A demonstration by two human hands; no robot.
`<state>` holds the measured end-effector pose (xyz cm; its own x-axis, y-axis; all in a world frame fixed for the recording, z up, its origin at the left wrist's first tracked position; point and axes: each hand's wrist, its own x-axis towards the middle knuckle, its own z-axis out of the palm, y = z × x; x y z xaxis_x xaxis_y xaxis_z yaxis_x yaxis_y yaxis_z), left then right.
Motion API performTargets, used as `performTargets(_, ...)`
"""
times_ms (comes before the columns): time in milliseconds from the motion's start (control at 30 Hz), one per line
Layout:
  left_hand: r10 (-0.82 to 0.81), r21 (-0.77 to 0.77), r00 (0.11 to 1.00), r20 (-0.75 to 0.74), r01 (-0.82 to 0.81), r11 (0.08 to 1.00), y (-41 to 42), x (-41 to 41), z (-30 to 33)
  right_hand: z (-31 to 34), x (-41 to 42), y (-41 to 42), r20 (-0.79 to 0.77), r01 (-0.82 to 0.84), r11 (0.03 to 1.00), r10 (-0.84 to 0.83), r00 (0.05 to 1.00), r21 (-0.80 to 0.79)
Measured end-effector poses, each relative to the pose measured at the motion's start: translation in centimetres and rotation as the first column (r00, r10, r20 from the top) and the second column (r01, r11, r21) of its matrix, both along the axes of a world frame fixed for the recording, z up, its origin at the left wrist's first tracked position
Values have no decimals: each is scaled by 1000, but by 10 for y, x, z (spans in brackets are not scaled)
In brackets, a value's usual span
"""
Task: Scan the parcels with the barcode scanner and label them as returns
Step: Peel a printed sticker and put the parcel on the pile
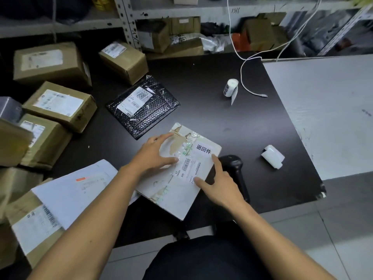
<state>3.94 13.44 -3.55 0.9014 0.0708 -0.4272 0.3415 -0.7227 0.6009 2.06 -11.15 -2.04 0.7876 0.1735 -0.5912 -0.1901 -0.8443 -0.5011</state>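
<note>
A flat white parcel (177, 190) lies on the black table (232, 122) near its front edge. A white return label (203, 149) with black characters is stuck on its upper right corner, above a barcode label. My left hand (155, 154) rests flat on the parcel's left part, fingers spread. My right hand (220, 180) touches the parcel's right edge, forefinger just below the return label and thumb on the shipping label. The black barcode scanner (234, 164) lies on the table just right of the parcel, partly hidden by my right hand. A roll of return labels (230, 87) stands further back.
A black bubble mailer (143, 108) lies behind the parcel. Several brown cardboard boxes (60, 106) crowd the table's left side, with a white mailer (74, 190) at the front left. A small white device (272, 156) sits at the right. A white cable (254, 91) trails from the shelf.
</note>
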Motion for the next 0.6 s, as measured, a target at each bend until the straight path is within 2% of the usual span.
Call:
performTargets(100,-31,-117,995,-99,19,993,1,-15,-2,-1,-11,1,-137,26,989,-6,991,146)
performTargets(167,-36,-150,991,-128,17,989,-1,-21,-2,0,-13,4,-154,50,974,-15,988,222)
performTargets(267,6,-163,993,-118,-26,986,-5,-33,0,4,-12,6,-105,25,964,3,995,264)
performTargets(400,156,-214,987,-43,-162,963,-19,-57,14,14,-8,-7,-16,-63,946,72,997,318)
performTargets(600,282,-231,959,43,-265,936,-52,-95,42,34,-1,-38,15,-192,907,201,980,374)
